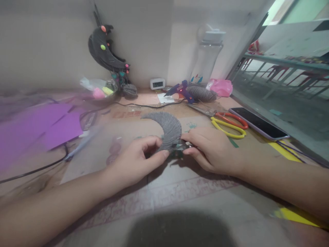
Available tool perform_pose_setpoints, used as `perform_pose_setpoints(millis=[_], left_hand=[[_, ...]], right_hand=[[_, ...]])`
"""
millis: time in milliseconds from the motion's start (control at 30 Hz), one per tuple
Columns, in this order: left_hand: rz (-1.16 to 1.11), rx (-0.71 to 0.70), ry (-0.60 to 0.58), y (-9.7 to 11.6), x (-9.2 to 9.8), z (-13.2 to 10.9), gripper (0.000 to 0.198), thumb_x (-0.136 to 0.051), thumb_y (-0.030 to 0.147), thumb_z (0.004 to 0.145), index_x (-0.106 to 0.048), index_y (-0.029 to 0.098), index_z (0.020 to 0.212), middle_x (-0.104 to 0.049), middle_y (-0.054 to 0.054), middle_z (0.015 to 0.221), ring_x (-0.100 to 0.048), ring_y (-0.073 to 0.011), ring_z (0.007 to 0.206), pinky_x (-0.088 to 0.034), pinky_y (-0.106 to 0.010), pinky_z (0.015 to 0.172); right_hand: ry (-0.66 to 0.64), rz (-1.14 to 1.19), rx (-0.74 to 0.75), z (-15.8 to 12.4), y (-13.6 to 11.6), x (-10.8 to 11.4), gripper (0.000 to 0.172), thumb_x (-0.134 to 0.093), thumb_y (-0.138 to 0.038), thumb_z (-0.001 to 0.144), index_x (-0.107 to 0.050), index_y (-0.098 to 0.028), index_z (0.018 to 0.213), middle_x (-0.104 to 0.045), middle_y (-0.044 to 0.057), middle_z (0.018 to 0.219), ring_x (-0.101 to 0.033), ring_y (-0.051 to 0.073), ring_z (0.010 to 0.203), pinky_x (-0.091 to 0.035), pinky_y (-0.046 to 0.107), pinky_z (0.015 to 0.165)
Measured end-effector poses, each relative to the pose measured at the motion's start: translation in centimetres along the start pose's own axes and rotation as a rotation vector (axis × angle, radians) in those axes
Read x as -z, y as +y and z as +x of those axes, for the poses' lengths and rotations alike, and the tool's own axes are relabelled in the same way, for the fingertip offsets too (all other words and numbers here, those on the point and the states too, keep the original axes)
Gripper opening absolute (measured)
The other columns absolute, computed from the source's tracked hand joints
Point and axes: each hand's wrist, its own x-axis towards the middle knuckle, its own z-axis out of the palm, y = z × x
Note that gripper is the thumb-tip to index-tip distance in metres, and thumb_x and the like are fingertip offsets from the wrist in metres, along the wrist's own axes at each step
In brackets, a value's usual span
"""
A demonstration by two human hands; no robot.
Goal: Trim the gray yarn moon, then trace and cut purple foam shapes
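A crescent-shaped piece wrapped in grey yarn lies on the table in front of me. My left hand pinches its lower end between thumb and fingers. My right hand grips the same lower end from the right, fingers closed on it. The crescent's upper tip curves away to the left, free of both hands.
Orange and yellow scissors and a phone lie to the right. A blue glue gun, a grey yarn ball, a small clock, a water bottle, a finished dark crescent and purple sheets stand around.
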Motion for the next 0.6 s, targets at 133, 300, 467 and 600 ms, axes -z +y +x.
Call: perform_pose_setpoints(millis=[133,300,467,600], left_hand=[[0.021,-0.005,0.014,-0.12,-0.01,0.14,0.023,-0.056,0.036,0.09,-0.054,0.02,0.073,-0.053,0.003,0.067,-0.048,-0.0114,0.062,-0.037,-0.022,0.054],[0.041,-0.014,0.013,-0.15,-0.02,0.23,0.024,-0.056,0.037,0.091,-0.054,0.02,0.074,-0.05,0.004,0.067,-0.045,-0.0109,0.061,-0.034,-0.021,0.052],[0.085,-0.018,0.014,-0.16,0.0,0.09,0.024,-0.055,0.036,0.092,-0.055,0.019,0.075,-0.053,0.004,0.067,-0.048,-0.0113,0.062,-0.035,-0.021,0.054],[0.078,-0.01,0.008,-0.3,0.02,0.06,0.025,-0.056,0.037,0.092,-0.055,0.019,0.075,-0.055,0.003,0.068,-0.049,-0.0115,0.063,-0.037,-0.021,0.055]], right_hand=[[0.025,-0.012,-0.006,-0.04,-0.05,-0.02,0.035,-0.04,-0.036,0.105,-0.065,-0.013,0.101,-0.068,0.007,0.076,-0.058,0.018,0.068,-0.038,0.029,0.061],[0.034,0.031,-0.025,0.06,-0.22,0.0,0.027,-0.045,-0.034,0.103,-0.064,-0.015,0.105,-0.07,0.005,0.08,-0.059,0.017,0.069,-0.039,0.029,0.063],[0.05,0.007,0.037,0.32,0.03,-0.17,0.024,-0.042,-0.024,0.103,-0.064,-0.015,0.098,-0.067,0.004,0.073,-0.057,0.016,0.066,-0.036,0.029,0.061],[0.042,-0.011,0.053,0.31,0.21,-0.35,0.022,-0.045,-0.023,0.102,-0.064,-0.014,0.097,-0.067,0.004,0.072,-0.057,0.016,0.065,-0.036,0.029,0.06]])
